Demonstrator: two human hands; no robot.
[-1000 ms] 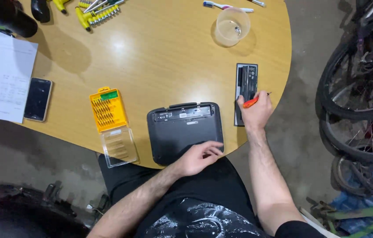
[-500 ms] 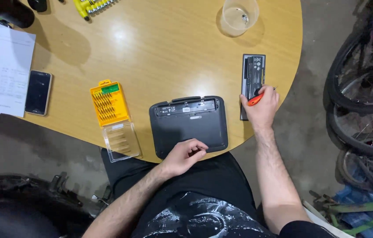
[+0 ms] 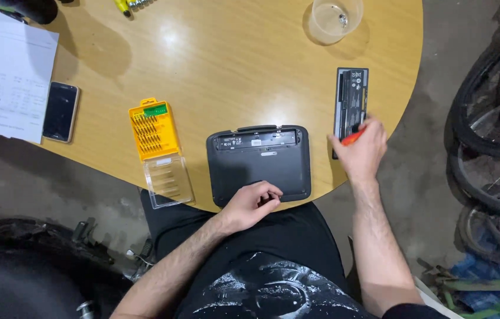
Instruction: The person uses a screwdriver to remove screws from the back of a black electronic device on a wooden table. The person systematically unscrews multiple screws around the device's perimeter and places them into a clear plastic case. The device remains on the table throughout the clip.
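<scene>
Screwdriver: a small orange-handled screwdriver [image 3: 353,137] sits in the right hand [image 3: 363,155], only its orange end showing past the knuckles, right at the near end of the long black battery pack [image 3: 351,107].
Right fingers: curled shut around the handle; the tip is hidden, so I cannot tell what it touches.
Left fingers: the left hand [image 3: 252,204] is loosely curled, holding nothing, resting on the near edge of the dark grey device [image 3: 259,160] lying underside up.
Doing it well: a steady press from the left hand looks wise, since the device overhangs the bench [image 3: 220,71] edge slightly.
Bit set: a yellow case [image 3: 154,130] with its clear lid [image 3: 169,181] open, left of the device.
Further off: a clear plastic cup [image 3: 335,18], a dark phone [image 3: 60,111] beside white papers [image 3: 5,77].
In the way: bicycle wheels [image 3: 492,118] stand close on the right.
</scene>
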